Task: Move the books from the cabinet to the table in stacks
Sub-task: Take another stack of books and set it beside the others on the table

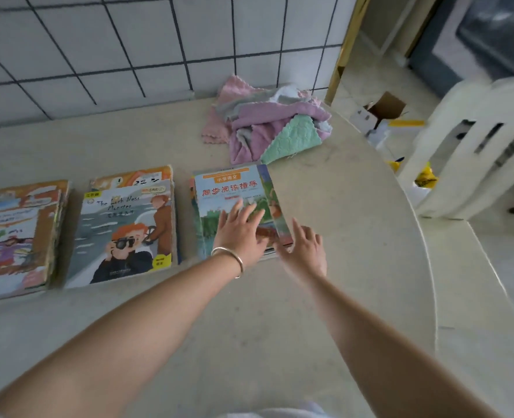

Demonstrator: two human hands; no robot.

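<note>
Three stacks of picture books lie in a row on the beige table (340,267). The left stack (14,236) has a colourful cover. The middle stack (126,230) shows a red-haired figure with a camera. The right stack (234,188) has a blue-green cover with red characters. My left hand (239,233), a bangle on its wrist, lies flat with fingers spread on the right stack's top cover. My right hand (302,248) touches that stack's near right corner with fingers apart. Neither hand grips a book. The cabinet is out of view.
A heap of pink, purple and green cloths (274,128) lies behind the right stack by the tiled wall (129,46). The table's curved edge runs on the right. Beyond it stand a white plastic chair (476,146) and an open cardboard box (382,110) on the floor.
</note>
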